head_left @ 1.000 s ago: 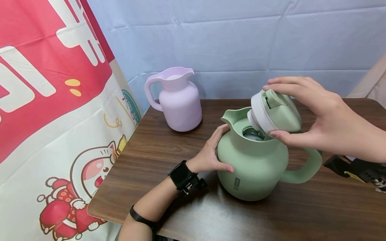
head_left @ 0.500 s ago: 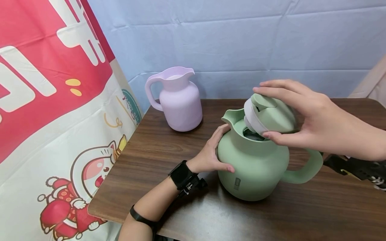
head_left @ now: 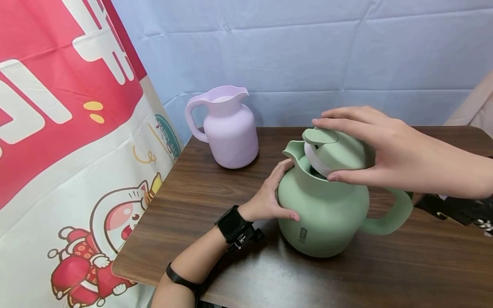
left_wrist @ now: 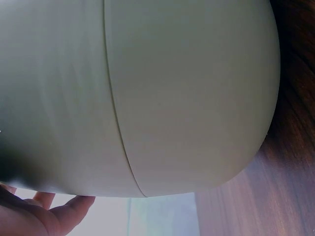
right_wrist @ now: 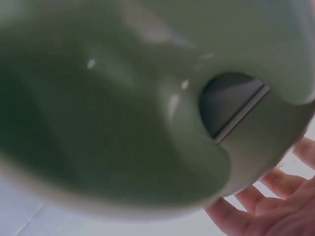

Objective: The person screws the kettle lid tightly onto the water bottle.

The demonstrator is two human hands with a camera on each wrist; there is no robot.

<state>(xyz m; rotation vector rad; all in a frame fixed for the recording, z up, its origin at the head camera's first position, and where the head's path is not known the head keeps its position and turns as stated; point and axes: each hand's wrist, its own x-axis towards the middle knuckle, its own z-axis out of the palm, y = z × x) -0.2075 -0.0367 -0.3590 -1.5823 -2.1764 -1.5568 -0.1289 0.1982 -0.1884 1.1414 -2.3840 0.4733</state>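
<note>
A pale green insulated jug stands upright on the table, its handle to the right. My left hand grips the body's left side, thumb on the front and fingers behind. My right hand holds the green lid with its white collar, thumb in front and fingers over the top. The lid sits tilted in the jug's mouth, with a dark gap showing at the front. In the left wrist view, the jug's seamed side fills most of the frame; in the right wrist view, a blurred green surface does.
A lilac jug with its handle to the left stands at the back left of the wooden table. Behind the table hangs a light blue cloth. A printed red and white cloth hangs at the left.
My right hand has lowered the lid and moved it left, deeper into the jug's mouth and less tilted. The left hand and both jugs have stayed in place.
</note>
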